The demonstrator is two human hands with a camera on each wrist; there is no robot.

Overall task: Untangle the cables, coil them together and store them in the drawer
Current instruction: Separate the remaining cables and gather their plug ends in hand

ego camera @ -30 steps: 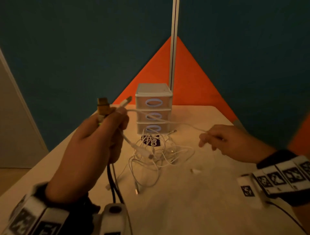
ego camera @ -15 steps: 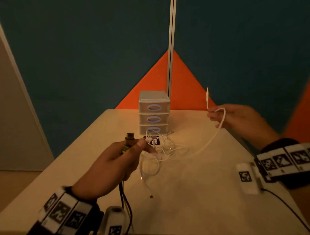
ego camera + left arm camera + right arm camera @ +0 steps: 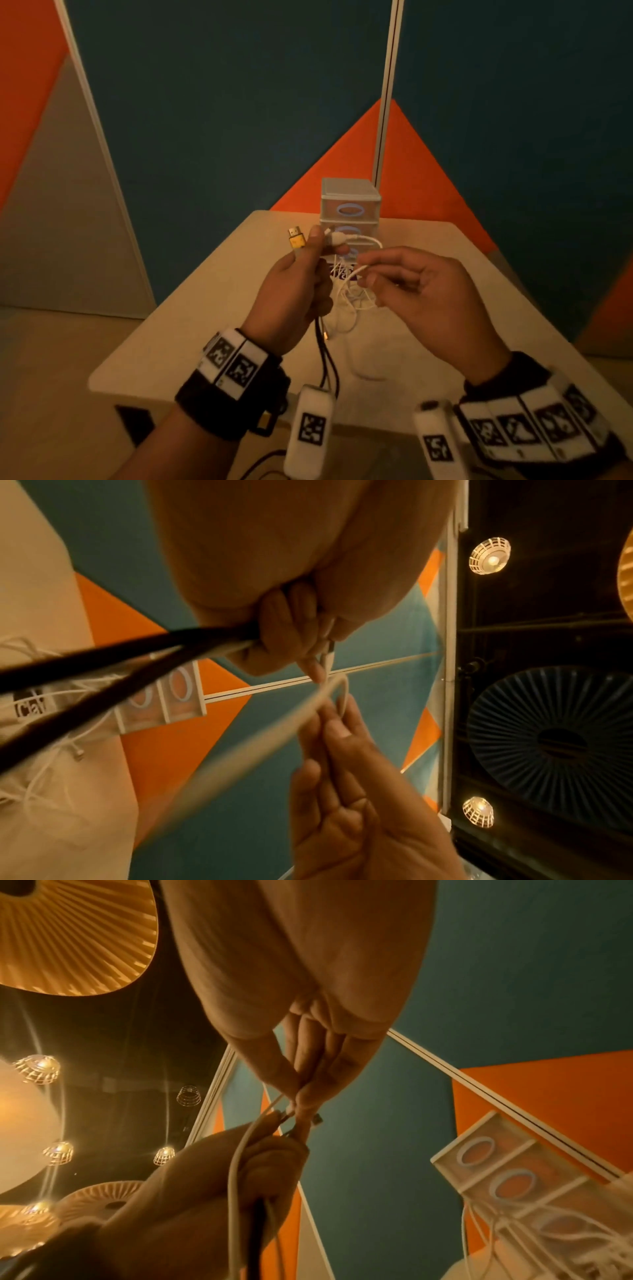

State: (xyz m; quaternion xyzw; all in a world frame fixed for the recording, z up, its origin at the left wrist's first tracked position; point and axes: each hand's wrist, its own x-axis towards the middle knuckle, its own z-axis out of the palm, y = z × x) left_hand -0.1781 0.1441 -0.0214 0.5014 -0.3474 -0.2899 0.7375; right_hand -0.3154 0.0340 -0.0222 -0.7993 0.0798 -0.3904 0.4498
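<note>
My left hand (image 3: 301, 274) is raised over the table and grips a black cable (image 3: 327, 363) with a yellow plug (image 3: 296, 238) sticking up, plus the white plug end (image 3: 337, 238) of a white cable. The black cable (image 3: 103, 664) hangs down from the fist. My right hand (image 3: 387, 274) pinches the white cable (image 3: 359, 270) just right of the left hand; thumb and fingers (image 3: 301, 1096) press on the cord. A tangle of thin white cables (image 3: 349, 301) lies on the table below the hands. The small three-drawer unit (image 3: 349, 212) stands behind it, drawers closed.
The beige table (image 3: 205, 308) has its near edge below my wrists and its left edge close to my left arm. Blue and orange wall panels stand right behind the drawer unit. A dark label card (image 3: 29, 704) lies under the tangle.
My right hand has come in from the far right to meet the left hand, bringing the white cable with it. The left hand has risen, and the view has pulled back.
</note>
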